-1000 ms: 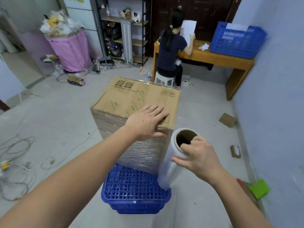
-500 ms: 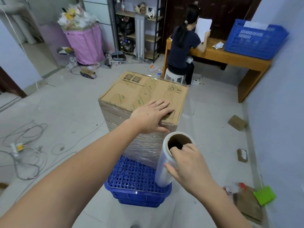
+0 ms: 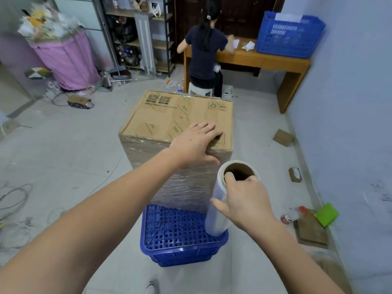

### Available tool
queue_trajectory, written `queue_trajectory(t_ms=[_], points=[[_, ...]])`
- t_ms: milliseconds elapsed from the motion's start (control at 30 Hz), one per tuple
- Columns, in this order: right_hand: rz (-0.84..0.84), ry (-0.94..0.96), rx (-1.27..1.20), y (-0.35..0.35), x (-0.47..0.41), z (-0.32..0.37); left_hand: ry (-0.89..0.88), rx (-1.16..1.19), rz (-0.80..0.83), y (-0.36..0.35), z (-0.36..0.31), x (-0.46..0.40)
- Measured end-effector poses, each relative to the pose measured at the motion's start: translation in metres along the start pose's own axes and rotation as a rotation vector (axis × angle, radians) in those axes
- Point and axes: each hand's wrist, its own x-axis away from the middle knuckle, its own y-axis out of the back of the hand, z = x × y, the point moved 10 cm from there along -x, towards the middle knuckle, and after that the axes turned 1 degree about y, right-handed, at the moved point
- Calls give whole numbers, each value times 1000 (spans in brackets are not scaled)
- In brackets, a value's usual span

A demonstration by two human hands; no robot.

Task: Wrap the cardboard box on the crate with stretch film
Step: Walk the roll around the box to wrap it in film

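Nearest, right hand [image 3: 247,201] curled round the top of the stretch film roll [image 3: 222,200], fingertips hooked into its brown core, thumb along the side; grip closed on the roll, which stands tilted just beside the box's near right corner and over the crate's right edge. Below it, blue perforated crate [image 3: 180,236] upside down on the pale floor, carrying the cardboard box [image 3: 176,119]. Sides of the box already covered in wrinkled clear film, top bare, printed with codes and green tape marks. Left hand [image 3: 195,143] laid flat on the near right part of the box top, fingers straight and spread, thumb down over the near edge; grip open, holding nothing, only pressing. To the right on the floor, small cardboard pieces, a bottle with a red cap [image 3: 291,215] and a green object [image 3: 326,213] near the wall. To the left, loose cables [image 3: 14,198]. Farther back, a person in a dark top [image 3: 203,52] seated on a white stool [image 3: 200,90] at a wooden table [image 3: 275,60], a second blue crate [image 3: 289,32] on it. Far left, pink bin [image 3: 67,60] heaped with paper, metal shelves [image 3: 135,35] beside it
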Motion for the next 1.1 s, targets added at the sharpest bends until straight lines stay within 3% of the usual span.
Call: queue_trajectory(t_ms=[100,200,367,533,633,767,933,1100], points=[[-148,-159,13,0,-10,-15,-135,92,68,10,10,5],[-115,-249,18,-5,-10,-24,-273,-13,151,9,39,15],[36,-485,-106,-10,-6,-24,-301,-32,171,2,94,27],[23,-570,154,-7,-12,-7,-314,-81,116,-3,93,29],[5,-594,143,0,-12,-11,-309,-92,119,-2,95,28],[-39,-469,69,-2,10,-5,-294,-98,124,-3,95,28],[-217,-106,80,-2,29,45,-268,-72,133,-1,90,25],[-204,181,86,-5,15,113,-254,-66,132,-3,82,26]])
